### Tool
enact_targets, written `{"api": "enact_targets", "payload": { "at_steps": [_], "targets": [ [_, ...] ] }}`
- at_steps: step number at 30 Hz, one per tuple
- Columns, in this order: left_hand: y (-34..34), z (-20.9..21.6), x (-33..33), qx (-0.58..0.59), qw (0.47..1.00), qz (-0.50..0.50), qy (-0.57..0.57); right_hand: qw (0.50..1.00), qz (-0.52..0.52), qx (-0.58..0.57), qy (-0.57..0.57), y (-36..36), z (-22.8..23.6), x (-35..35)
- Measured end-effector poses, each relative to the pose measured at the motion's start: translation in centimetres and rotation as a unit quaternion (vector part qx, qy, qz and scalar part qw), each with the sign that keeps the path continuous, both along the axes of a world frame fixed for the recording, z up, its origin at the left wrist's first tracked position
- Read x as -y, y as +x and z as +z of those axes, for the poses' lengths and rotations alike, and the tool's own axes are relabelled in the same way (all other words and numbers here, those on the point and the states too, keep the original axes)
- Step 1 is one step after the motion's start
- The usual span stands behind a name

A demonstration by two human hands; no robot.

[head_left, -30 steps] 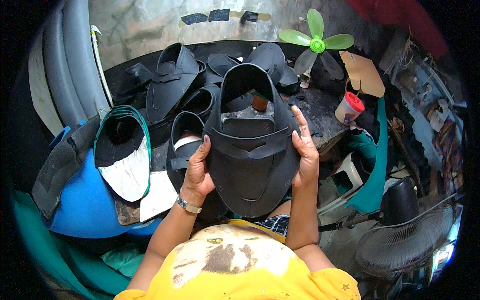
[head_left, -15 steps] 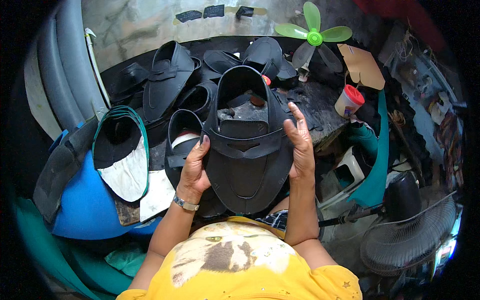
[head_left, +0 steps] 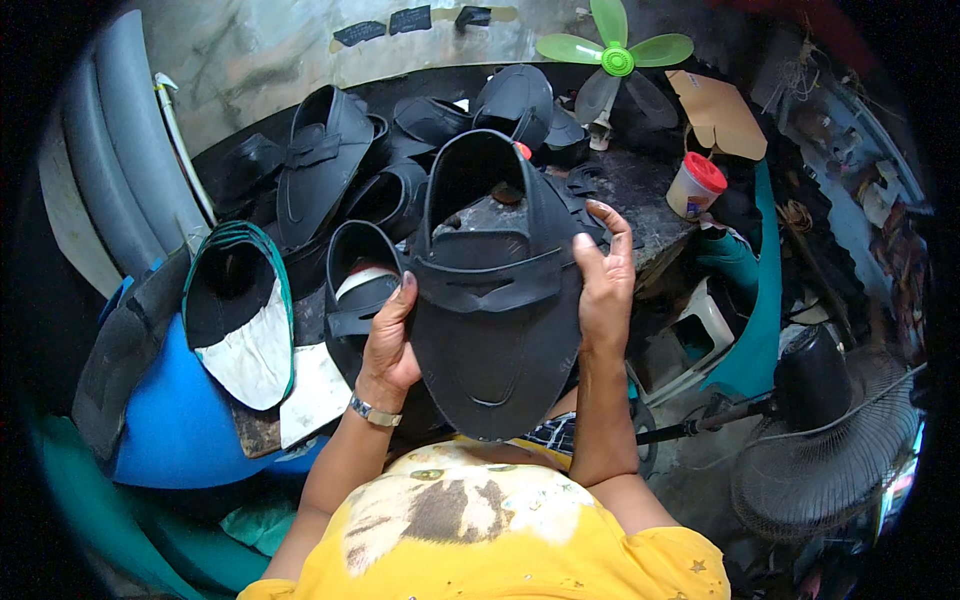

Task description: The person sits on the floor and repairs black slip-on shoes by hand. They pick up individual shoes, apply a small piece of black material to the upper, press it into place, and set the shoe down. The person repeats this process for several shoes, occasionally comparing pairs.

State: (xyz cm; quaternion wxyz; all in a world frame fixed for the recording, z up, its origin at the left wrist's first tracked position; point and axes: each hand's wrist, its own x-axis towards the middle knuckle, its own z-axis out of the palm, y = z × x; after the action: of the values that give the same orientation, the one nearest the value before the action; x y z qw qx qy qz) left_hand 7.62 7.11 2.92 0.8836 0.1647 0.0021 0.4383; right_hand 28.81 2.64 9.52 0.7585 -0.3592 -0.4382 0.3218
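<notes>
Black rubber shoe piece, broad at the open top and tapering to a rounded point at the bottom, is held up in front of the person's chest, between the 2 hands and above the yellow shirt. A raised strap crosses its middle. The left hand grips the left edge with the forearm rising from the lower edge, wrist bent slightly inward, a metal watch on the wrist; its fingers are wrapped behind the piece and the thumb points up along the edge, so the hand is clamped on it. The right hand presses flat against the right edge, fingers together and stretched upward, thumb on the strap; how far the fingers curl behind is probably hidden. Beyond the piece, the bench carries a heap of similar black rubber shells. A green-rimmed piece with white lining lies to the left on a blue surface. A white tub with a red lid stands at the right of the bench, and a green fan sits behind.
</notes>
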Motion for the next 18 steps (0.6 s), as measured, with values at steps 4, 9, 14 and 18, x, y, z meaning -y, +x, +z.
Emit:
{"api": "enact_targets", "payload": {
  "at_steps": [4,9,14,18],
  "targets": [
    [0.4,0.8,0.5,-0.017,1.000,0.021,0.016,0.982,0.122,-0.137,-0.031,0.9,-0.3,-0.4],
    [0.1,1.5,0.3,-0.019,0.999,0.044,-0.007,0.984,0.175,-0.045,0.001,0.4,-0.6,-0.1],
    [-0.3,1.5,0.6,-0.075,0.993,0.095,0.011,0.962,0.247,-0.116,-0.004,-0.3,-1.2,-0.8],
    [-0.6,1.7,1.0,-0.133,0.976,0.149,0.081,0.952,0.278,-0.129,0.007,-0.4,-2.1,-1.6]
  ]
}}
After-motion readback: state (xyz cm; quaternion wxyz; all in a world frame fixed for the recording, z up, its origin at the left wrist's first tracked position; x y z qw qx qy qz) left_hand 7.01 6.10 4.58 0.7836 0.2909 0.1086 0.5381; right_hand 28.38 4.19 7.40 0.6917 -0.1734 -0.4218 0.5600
